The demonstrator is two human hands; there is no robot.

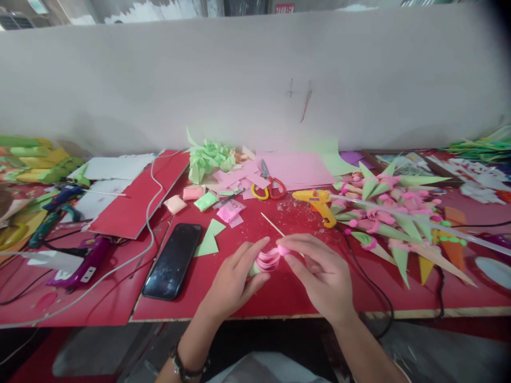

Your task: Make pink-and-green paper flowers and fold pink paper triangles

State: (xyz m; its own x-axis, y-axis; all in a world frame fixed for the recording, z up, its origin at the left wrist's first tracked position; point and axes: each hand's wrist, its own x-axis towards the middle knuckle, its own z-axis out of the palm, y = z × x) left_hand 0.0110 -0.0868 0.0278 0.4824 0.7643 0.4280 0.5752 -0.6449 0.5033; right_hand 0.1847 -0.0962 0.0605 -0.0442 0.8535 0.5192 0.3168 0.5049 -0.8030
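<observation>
My left hand is closed on a pink paper flower made of curved, layered petals, with a bit of pale green at its base. Thumb and fingers of my right hand pinch a small pink clay ball against the flower's right edge. A thin wooden stick slants out from behind my right fingers; whether they grip it is hidden. Beyond my hands lie a yellow glue gun and scissors with red and yellow handles.
A black phone lies left of my hands, near packets of coloured clay. Finished paper flowers are heaped at right. A purple power strip and a white cable occupy the left. A pale partition stands behind.
</observation>
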